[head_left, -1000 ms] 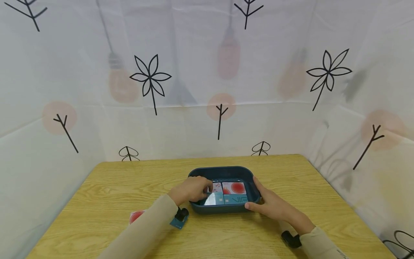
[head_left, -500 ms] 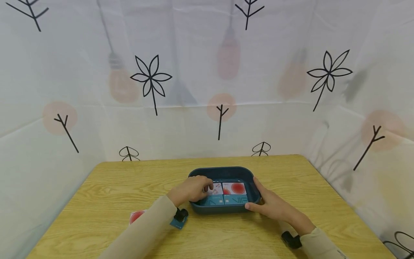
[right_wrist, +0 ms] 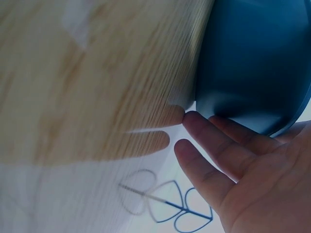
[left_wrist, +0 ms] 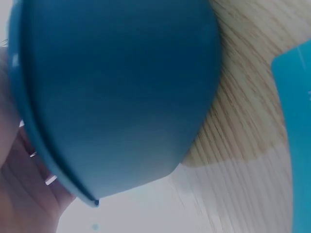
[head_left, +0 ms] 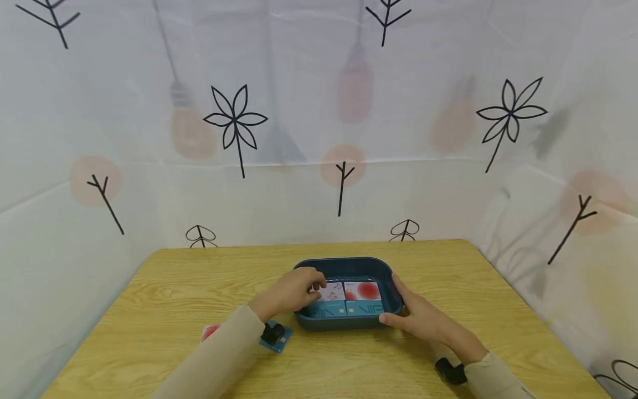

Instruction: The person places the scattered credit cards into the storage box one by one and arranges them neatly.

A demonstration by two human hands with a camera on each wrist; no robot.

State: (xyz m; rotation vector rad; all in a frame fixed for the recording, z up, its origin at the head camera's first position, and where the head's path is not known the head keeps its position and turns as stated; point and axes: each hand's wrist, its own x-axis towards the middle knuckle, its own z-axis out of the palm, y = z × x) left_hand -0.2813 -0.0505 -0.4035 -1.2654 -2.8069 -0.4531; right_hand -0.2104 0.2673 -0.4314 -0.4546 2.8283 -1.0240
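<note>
A dark blue tray (head_left: 344, 323) with rounded corners holds two pale cards, one with a small pink pattern (head_left: 333, 292) and one with a red circle (head_left: 369, 290). Below them lie two blue cards, a left one (head_left: 326, 309) and a right one (head_left: 366, 308). My left hand (head_left: 289, 291) is over the tray's left side, fingers loosely bent, nothing visible in them. At the right end, my right hand (head_left: 423, 318) steadies the tray, thumb at the front corner. In the right wrist view its nearly straight fingers (right_wrist: 218, 145) lie along the outer wall.
Left of the tray, another blue card (head_left: 281, 342) lies on the wooden table (head_left: 349, 366), partly behind the left wrist camera (head_left: 272, 333). A red-and-white item (head_left: 209, 331) shows beside the left sleeve, mostly hidden. A patterned white cloth (head_left: 299, 205) stands behind the table.
My left hand has drawn slightly up and left, off the lower left blue card, which lost its glare. More of the pink-patterned card and the blue card on the table shows. The right hand stays put.
</note>
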